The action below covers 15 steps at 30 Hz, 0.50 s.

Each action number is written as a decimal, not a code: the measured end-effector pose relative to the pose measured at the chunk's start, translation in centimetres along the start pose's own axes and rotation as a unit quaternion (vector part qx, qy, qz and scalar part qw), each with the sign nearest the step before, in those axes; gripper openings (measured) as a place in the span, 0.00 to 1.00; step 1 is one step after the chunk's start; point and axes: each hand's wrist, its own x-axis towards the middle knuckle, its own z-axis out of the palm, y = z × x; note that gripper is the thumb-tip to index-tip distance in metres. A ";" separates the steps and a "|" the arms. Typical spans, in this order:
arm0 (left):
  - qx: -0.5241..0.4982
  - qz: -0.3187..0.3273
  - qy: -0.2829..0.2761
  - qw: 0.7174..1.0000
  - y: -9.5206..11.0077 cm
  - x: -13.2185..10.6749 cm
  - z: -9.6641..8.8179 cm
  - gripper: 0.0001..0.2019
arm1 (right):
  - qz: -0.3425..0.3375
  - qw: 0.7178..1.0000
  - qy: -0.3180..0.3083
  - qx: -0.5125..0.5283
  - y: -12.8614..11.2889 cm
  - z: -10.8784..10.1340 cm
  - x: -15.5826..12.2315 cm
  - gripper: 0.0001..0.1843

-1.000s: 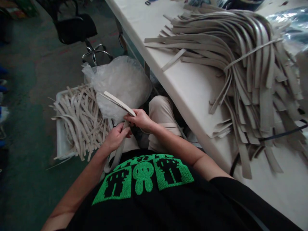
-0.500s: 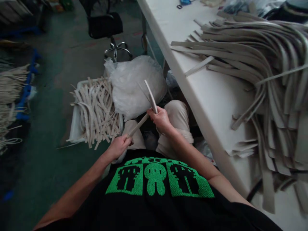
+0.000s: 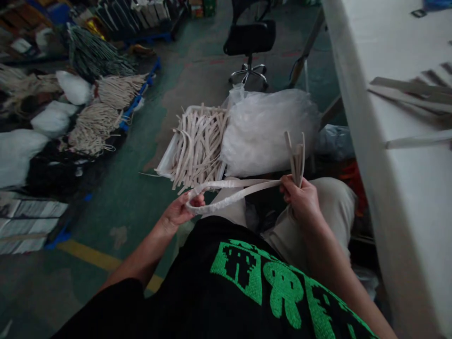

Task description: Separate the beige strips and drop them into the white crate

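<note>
A looped strap (image 3: 219, 205) is stretched sideways, its bend held in the loosely curled left hand (image 3: 178, 209), its other end gripped by the closed right hand (image 3: 304, 195); a tub (image 3: 167, 157) of strips (image 3: 197, 146) is placed ahead, nearer the left.

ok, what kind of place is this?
Likely a workshop or small factory: a loaded blue pallet on the floor, a white bin heaped with pale strips, and a white table bearing more.
</note>
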 end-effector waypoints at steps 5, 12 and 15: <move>0.065 0.109 0.076 0.989 2.9 -0.4 -0.8 0.24 | -0.016 1.000 -0.019 0.001 0.0 -0.3 -0.1 0.21; 0.251 0.329 0.160 0.896 13.0 -1.2 -1.2 0.28 | -0.017 1.000 -0.025 0.003 -0.8 -0.4 -0.5 0.19; 0.383 0.349 0.225 0.825 17.7 1.9 -2.7 0.27 | -0.007 0.999 -0.032 0.000 -0.8 -0.3 -0.3 0.20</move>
